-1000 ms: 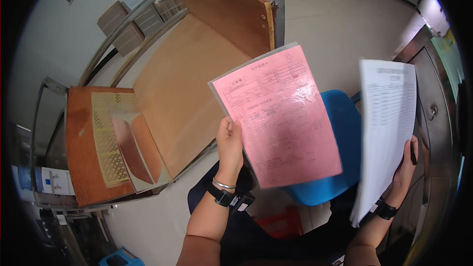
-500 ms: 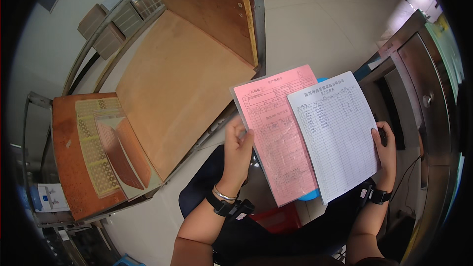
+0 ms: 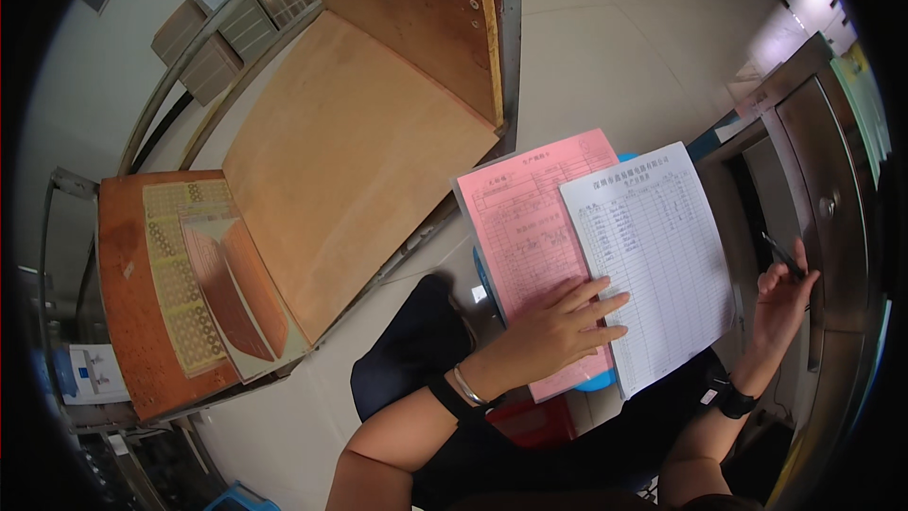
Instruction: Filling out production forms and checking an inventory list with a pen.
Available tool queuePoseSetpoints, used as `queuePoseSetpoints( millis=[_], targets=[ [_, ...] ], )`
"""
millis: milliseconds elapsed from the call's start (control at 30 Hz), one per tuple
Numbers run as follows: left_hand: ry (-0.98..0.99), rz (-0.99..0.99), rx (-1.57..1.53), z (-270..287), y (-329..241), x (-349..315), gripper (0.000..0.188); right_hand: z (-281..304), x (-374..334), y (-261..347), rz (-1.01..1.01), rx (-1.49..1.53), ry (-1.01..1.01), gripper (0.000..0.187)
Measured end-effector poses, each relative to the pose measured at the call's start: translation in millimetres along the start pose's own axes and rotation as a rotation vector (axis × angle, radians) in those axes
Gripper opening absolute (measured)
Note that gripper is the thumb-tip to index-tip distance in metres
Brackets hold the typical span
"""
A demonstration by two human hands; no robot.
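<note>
L hand [image 3: 553,331]: fingers spread flat on pink sheet [image 3: 530,227].
R hand [image 3: 780,298]: grips pen [image 3: 783,257], white sheet [image 3: 657,255] edge.
Hidden: pink's right part, under white.

White sheet [image 3: 654,260] overlapping pink sheet [image 3: 534,237] — flat

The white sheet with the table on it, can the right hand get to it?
Probably yes: the right hand holds a dark pen beside the white sheet, with nothing between them.

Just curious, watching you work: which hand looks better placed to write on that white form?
Probably the right hand: it holds a dark pen at the edge of the white form. The left hand lies flat on the pink sheet, steadying the papers.
</note>
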State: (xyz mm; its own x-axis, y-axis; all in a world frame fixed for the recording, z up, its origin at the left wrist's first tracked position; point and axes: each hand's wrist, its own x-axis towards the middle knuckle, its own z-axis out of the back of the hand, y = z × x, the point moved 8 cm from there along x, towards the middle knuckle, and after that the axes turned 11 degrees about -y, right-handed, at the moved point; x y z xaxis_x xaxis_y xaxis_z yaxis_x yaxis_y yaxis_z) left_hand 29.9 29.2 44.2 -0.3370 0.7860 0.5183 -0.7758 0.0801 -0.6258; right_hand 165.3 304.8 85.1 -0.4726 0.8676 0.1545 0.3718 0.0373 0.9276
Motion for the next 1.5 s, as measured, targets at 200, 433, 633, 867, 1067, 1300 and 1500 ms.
queuePoseSetpoints(
  millis=[200, 433, 633, 867, 1067, 1300, 1500],
  targets=[
    [0.103, 0.042, -0.043, -14.8, 3.9, -4.5, 0.024, -103.5, -45.6, -28.8, -0.135, -0.006, 0.339, 0.032],
    [0.098, 0.055, -0.058, -19.8, 4.7, -3.4, 0.021, -114.9, -83.3, -110.7, -0.555, -0.104, 0.246, 0.021],
    [0.069, 0.049, -0.042, -15.5, 2.9, 0.2, 0.020, -115.5, -80.6, -119.2, -0.398, -0.235, 0.304, 0.011],
    [0.092, 0.078, -0.050, -16.1, 5.6, -0.2, 0.022, -110.5, -74.7, -118.1, -0.190, -0.420, 0.303, 0.012],
    [0.098, 0.081, -0.061, -18.2, 7.5, -0.6, 0.022, -118.2, -76.6, -118.7, -0.200, -0.462, 0.275, 0.008],
    [0.076, 0.082, -0.076, -16.7, 7.5, 0.6, 0.021, -116.1, -71.7, -115.6, -0.012, -0.618, 0.298, 0.010],
    [0.075, 0.075, -0.079, -17.4, 7.9, 1.5, 0.021, -116.2, -71.3, -122.3, -0.150, -0.500, 0.280, 0.012]
  ],
)
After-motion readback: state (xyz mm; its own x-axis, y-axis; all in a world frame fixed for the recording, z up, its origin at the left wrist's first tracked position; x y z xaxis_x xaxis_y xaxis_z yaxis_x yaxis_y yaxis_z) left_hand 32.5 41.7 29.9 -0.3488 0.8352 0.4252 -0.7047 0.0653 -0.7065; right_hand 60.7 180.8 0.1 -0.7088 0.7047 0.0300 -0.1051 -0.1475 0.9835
